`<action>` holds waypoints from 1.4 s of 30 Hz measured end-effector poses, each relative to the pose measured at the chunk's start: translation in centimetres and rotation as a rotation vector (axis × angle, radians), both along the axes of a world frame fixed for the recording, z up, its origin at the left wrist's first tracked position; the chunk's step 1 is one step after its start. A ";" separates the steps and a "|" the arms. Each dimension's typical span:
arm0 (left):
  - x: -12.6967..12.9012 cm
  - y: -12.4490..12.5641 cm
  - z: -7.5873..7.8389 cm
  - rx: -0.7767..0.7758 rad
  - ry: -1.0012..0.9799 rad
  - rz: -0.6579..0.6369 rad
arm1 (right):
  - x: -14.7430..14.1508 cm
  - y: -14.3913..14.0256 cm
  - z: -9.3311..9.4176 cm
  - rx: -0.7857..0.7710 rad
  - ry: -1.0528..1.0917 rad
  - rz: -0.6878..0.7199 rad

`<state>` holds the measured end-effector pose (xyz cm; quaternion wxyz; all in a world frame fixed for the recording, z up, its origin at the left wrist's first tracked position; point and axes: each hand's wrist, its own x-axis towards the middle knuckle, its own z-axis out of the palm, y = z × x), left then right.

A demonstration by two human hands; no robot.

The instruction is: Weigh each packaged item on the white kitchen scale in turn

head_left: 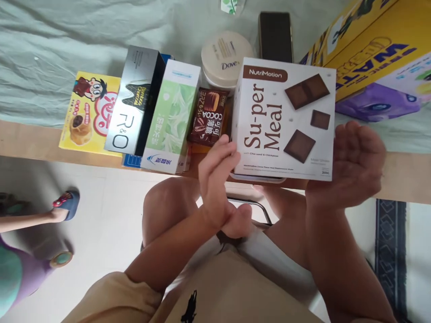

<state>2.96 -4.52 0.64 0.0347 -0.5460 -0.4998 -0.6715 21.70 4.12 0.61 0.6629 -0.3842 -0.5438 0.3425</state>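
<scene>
A white "Su-per Meal" box with brown chocolate squares printed on it stands at the bed's wooden edge. My left hand presses its fingers against the box's left side. My right hand cups the box's right side, palm open toward it. Both hands hold the box between them. Left of it sit a brown cocoa snack pack, a green-and-white box, a silver-and-black box and a yellow cartoon snack box.
A round Dove cream jar and a dark phone lie behind the box on the green sheet. A large yellow carton is at the right. Another person's slippered foot is on the floor at left.
</scene>
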 end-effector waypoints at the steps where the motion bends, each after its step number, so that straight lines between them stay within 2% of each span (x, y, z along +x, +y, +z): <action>1: -0.2 0.0 -0.2 0.000 -0.001 0.013 | -0.2 0.2 0.0 0.013 0.011 0.020; 4: -0.9 0.1 -0.7 0.056 -0.001 -0.005 | -0.7 0.3 0.0 0.013 0.030 0.020; 7: -1.4 0.4 -1.1 0.084 0.006 -0.077 | -1.1 0.1 -0.2 -0.018 0.044 0.007; 10: -1.3 0.6 -1.2 0.039 0.016 -0.090 | -1.7 -0.4 -0.1 -0.036 0.074 0.101; 15: -0.9 0.7 -1.2 0.001 0.056 -0.011 | -2.6 -1.6 1.1 -0.053 0.044 0.182; 20: -1.3 0.4 -2.2 -0.138 -0.056 -0.073 | -1.8 -1.9 1.3 -0.075 -0.071 0.238; 23: -1.3 0.2 -2.4 -0.165 -0.071 -0.095 | -1.4 -2.0 1.2 -0.102 -0.114 0.225; 27: -0.9 0.7 -1.8 -0.137 -0.034 -0.034 | -1.5 -2.1 1.3 -0.162 -0.106 0.217; 30: -0.6 1.1 -1.4 -0.048 -0.042 0.008 | -1.6 -2.0 1.2 -0.140 -0.069 0.250; 32: -0.6 1.3 -1.4 -0.008 -0.047 -0.009 | -1.6 -1.8 1.1 -0.114 -0.035 0.250; 38: -0.7 1.2 -1.8 -0.025 -0.063 -0.033 | -1.7 -1.5 1.0 -0.143 -0.031 0.209; 42: -0.6 1.6 -1.8 0.035 -0.100 -0.084 | -1.9 -1.6 1.1 -0.126 -0.014 0.202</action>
